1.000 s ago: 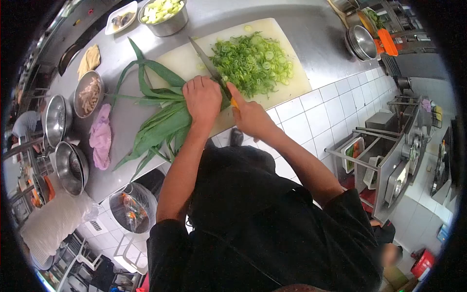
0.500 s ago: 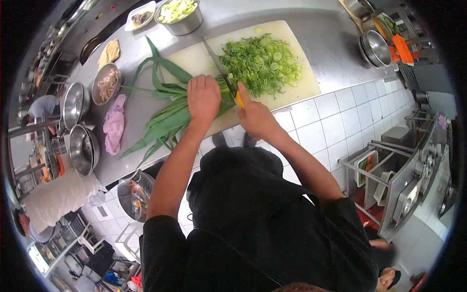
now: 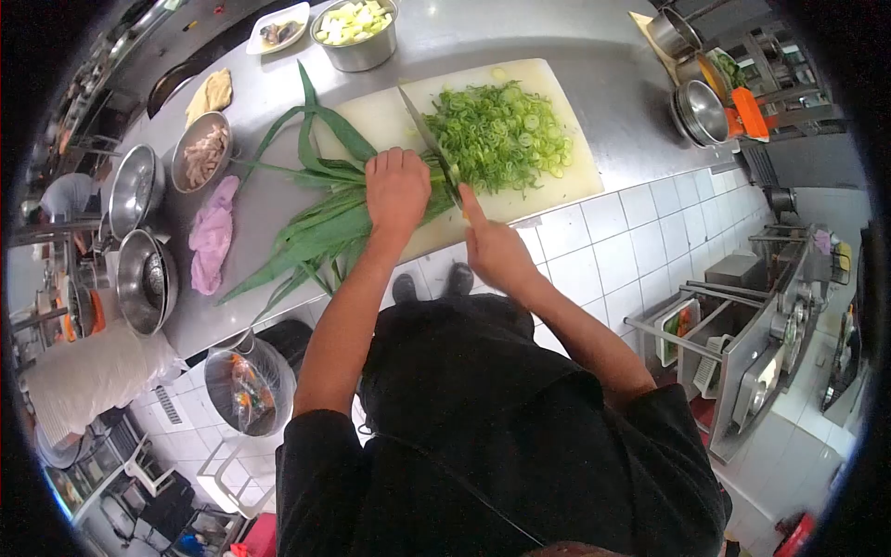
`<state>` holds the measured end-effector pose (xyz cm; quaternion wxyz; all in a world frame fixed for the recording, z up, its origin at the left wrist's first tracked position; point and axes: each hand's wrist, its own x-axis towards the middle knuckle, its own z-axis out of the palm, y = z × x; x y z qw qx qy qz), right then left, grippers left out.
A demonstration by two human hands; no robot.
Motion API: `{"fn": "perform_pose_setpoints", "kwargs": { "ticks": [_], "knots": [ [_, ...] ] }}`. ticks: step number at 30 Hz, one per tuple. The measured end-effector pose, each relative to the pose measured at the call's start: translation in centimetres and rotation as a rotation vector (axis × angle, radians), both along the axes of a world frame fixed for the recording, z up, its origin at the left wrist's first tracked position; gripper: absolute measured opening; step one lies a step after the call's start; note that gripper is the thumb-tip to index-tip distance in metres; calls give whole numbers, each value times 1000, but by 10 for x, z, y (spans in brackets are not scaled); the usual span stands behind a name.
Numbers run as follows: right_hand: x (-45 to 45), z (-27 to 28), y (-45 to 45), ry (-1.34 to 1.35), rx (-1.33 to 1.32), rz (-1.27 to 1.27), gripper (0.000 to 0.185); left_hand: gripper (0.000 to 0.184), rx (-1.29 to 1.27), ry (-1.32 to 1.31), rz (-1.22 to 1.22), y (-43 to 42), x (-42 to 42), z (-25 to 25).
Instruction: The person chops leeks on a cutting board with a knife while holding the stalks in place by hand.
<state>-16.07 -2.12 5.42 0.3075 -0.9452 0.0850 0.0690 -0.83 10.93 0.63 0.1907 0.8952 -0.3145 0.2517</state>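
Long green leek leaves spread from the left edge of the white cutting board over the steel counter. My left hand presses down on the bunch, its fingers curled together. Just right of it, my right hand grips the knife, whose handle is mostly hidden in the fist. The blade points up and to the left, between the bunch and a pile of sliced greens on the board.
Behind the board stand a pot of pale chopped pieces and a white dish. To the left lie a bowl of meat strips, a pink cloth and steel bowls. Stacked bowls sit at the right. A lined bin is below.
The whole view has shifted with the head. Both hands stay at the cut end of the bunch, and the knife handle is now less visible under my right hand.
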Motion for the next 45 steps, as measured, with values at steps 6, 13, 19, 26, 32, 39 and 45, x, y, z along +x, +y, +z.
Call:
{"fn": "perform_pose_setpoints", "kwargs": {
  "ticks": [6, 13, 19, 26, 32, 39, 45],
  "knots": [
    [43, 34, -8, 104, 10, -2, 69, 15, 5, 45, 10, 0, -2, 0],
    [23, 116, 4, 303, -120, 38, 67, 14, 6, 63, 3, 0, 0, -3],
    [2, 133, 7, 339, -114, 30, 67, 13, 25, 44, 17, 0, 0, -6],
    [-23, 61, 12, 257, -131, 26, 77, 14, 56, 57, 35, -2, -1, -3],
    [27, 18, 11, 148, -40, 9, 72, 14, 40, 31, 24, 0, -2, -3],
    [29, 123, -1, 292, -54, 47, 70, 14, 25, 68, 3, 1, -1, -6],
    [-2, 138, 11, 377, -82, 48, 71, 12, 13, 60, 13, 1, -1, -3]
  ]
}}
